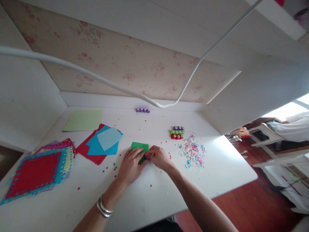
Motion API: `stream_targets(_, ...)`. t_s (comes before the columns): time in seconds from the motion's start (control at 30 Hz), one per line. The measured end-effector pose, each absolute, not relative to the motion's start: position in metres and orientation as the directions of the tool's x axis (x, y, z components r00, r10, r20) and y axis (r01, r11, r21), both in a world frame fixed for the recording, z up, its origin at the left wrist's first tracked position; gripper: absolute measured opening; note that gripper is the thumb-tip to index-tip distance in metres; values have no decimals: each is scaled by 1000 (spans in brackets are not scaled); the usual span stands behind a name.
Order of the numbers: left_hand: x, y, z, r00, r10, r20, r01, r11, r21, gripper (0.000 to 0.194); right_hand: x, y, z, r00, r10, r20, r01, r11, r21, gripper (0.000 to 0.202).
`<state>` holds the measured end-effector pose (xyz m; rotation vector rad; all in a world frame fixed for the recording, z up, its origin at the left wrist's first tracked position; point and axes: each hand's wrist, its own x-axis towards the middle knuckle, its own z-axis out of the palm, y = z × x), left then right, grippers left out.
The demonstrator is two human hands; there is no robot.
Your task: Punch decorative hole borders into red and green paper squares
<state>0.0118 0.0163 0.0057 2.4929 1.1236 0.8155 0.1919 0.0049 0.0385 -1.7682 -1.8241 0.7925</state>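
A sheet of green paper (pixel 140 145) is under the fingers of my left hand (pixel 132 162), which holds it near the table, thumb stretched toward the right. At the sheet's right edge, my right hand (pixel 158 157) is closed on a small purple craft punch (pixel 147 157), mostly hidden by the fingers. Both hands nearly meet there. Silver bangles circle my left wrist. Small red and green paper cutouts lie scattered around the hands. Beyond them, a row of purple punches (pixel 143 110) stands near the back wall.
On the left lie punched coloured sheets (pixel 36 174), red and blue sheets (pixel 93 149) and pale green sheets (pixel 83 120). To the right are rows of punches (pixel 177 132) and a confetti heap (pixel 192 151). A white cable (pixel 101 79) hangs across above the table (pixel 149 206).
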Motion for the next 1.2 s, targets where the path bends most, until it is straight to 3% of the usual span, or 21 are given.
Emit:
stream_targets(0.23,34,25,1,579,698,421,481,-709,516,51,193,8,34,-55,997,-55,717,1,-697,28)
stream_targets(0.67,37,25,1,583,717,382,473,-682,559,47,194,4,38,-46,993,-113,660,-55,-750,28)
stream_targets(0.97,17,21,3,559,732,390,557,-679,478,42,200,1,35,-120,987,-103,559,-18,-829,35)
stream_targets(1.2,16,22,4,541,755,370,596,-655,464,32,209,-2,29,83,990,-115,414,-139,-900,45)
